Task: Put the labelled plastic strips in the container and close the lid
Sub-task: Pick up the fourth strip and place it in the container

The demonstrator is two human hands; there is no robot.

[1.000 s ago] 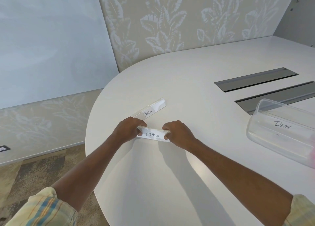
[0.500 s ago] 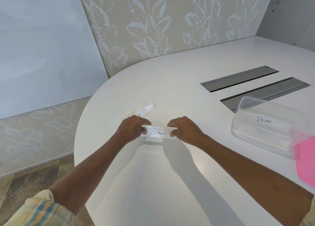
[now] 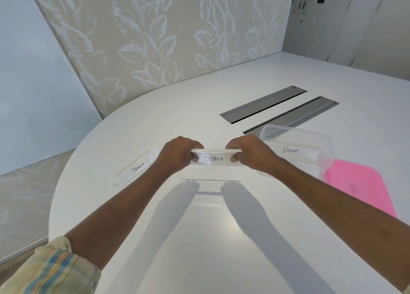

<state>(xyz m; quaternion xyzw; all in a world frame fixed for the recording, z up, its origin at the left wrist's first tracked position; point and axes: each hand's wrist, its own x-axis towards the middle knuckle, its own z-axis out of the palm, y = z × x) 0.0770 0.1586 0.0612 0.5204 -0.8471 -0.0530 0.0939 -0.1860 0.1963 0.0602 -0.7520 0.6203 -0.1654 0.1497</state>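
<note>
Both hands pinch the ends of the OSTRICH strip, a clear, glossy, long flat plastic bar with a white handwritten label, held level above the smooth white rounded surface, its shadow below. Left hand grip clamped on the left end, right hand grip clamped on the right end. PENGUIN strip lies flat on the surface just left of the left grip. Clear rectangular container with round corners sits just right of the right grip, BEAR strip inside. Matte pink lid lies flat beside it, farther right.
</note>
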